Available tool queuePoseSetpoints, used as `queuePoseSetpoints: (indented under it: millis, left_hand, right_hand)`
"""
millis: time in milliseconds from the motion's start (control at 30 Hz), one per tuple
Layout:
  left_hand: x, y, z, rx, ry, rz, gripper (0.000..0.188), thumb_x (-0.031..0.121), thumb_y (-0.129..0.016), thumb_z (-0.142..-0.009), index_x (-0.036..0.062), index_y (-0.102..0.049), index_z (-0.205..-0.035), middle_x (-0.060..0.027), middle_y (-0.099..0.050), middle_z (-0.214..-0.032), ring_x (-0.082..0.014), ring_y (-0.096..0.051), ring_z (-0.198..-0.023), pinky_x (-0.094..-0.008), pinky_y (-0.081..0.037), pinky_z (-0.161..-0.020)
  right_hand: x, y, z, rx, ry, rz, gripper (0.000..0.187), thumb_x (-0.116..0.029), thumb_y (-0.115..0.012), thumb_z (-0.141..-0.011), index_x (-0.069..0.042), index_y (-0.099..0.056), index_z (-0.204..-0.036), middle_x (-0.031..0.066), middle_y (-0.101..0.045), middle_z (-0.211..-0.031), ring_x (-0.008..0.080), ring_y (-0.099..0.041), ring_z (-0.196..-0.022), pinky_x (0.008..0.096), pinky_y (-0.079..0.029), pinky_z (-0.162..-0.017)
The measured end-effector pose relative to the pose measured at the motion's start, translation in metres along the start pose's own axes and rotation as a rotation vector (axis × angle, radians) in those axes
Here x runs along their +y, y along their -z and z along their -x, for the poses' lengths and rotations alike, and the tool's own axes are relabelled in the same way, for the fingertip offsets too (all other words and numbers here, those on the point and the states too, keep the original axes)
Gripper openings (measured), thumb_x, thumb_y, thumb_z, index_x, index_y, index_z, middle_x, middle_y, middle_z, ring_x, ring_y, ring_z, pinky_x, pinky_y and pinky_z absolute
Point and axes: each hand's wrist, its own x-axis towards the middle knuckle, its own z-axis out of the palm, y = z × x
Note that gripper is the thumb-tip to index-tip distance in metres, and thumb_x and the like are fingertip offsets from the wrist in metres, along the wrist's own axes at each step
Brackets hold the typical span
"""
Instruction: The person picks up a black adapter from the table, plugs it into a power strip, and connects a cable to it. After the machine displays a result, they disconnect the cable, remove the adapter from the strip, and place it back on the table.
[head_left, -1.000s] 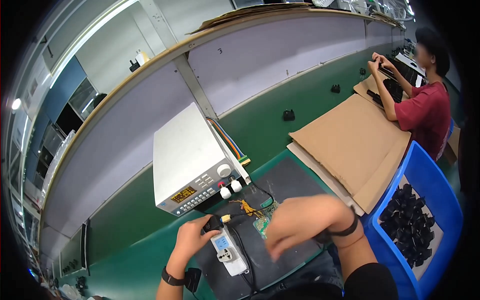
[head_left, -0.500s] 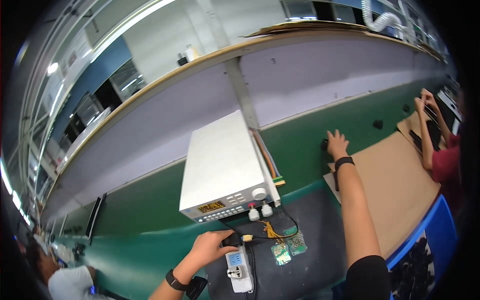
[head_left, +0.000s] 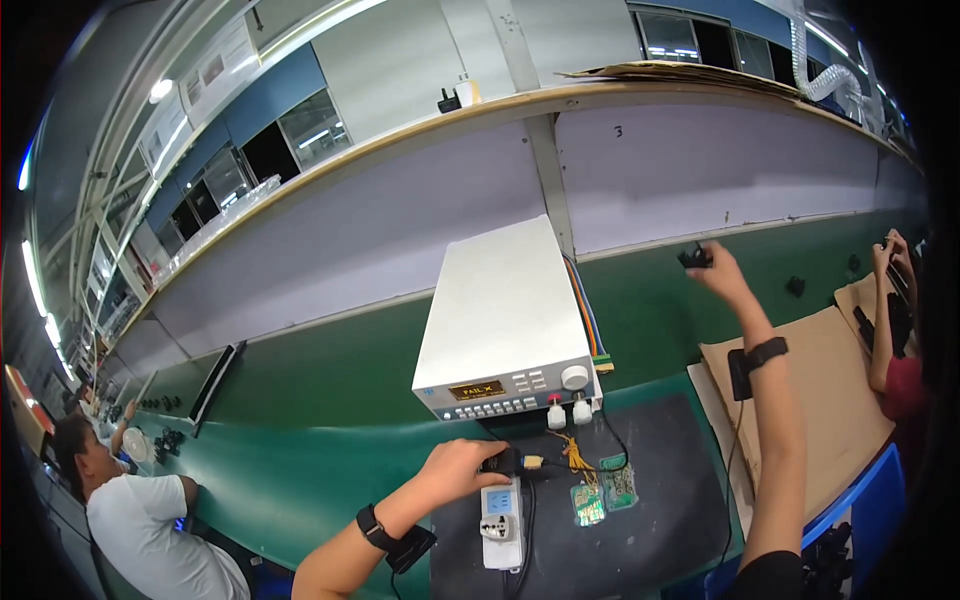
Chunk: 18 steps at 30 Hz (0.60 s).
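My left hand is closed on a black power adapter at the top end of a white power strip. A yellow-ended connector with a black cable sits right beside that adapter. Farther right, over the green bench, my right hand pinches a small black plug-like piece; its exact kind is hard to make out. Two green circuit boards with yellow wires lie on the dark mat, in front of a white bench test instrument with a lit display.
Brown cardboard covers the bench at right, next to a blue bin of black parts. Another person's hands work at far right. A person in a white shirt sits at left. Behind runs a shelf.
My right hand, previously reaching down with fingers spread, now grips the small black piece and is raised. My left hand keeps its hold on the adapter. The whole view has shifted.
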Motion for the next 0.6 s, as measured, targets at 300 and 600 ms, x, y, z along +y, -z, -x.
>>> queuePoseSetpoints:
  millis: [300,600]
  left_hand:
    - [0.0,0.004,0.025,0.156,-0.108,-0.002,0.066,0.034,-0.07,-0.075,0.0045,-0.045,-0.129,-0.0138,-0.053,-0.126,-0.0313,-0.056,-0.107,-0.0383,-0.047,-0.085]
    - [0.03,0.015,0.073,0.544,-0.503,-0.03,0.064,0.019,-0.077,-0.064,0.0045,-0.053,-0.121,-0.0128,-0.057,-0.12,-0.0286,-0.059,-0.1,-0.0358,-0.05,-0.082]
  right_hand:
    - [-0.211,-0.011,0.191,-1.082,-0.101,-0.753,0.051,-0.013,-0.059,-0.089,-0.004,-0.04,-0.135,0.0137,-0.063,-0.1,0.0186,-0.063,-0.089,0.0271,-0.051,-0.077]
    - [-0.197,-0.085,0.255,-1.464,-0.635,-1.297,0.033,-0.029,-0.045,-0.097,0.001,-0.051,-0.108,0.0138,-0.06,-0.093,0.0202,-0.063,-0.082,0.0263,-0.051,-0.067]
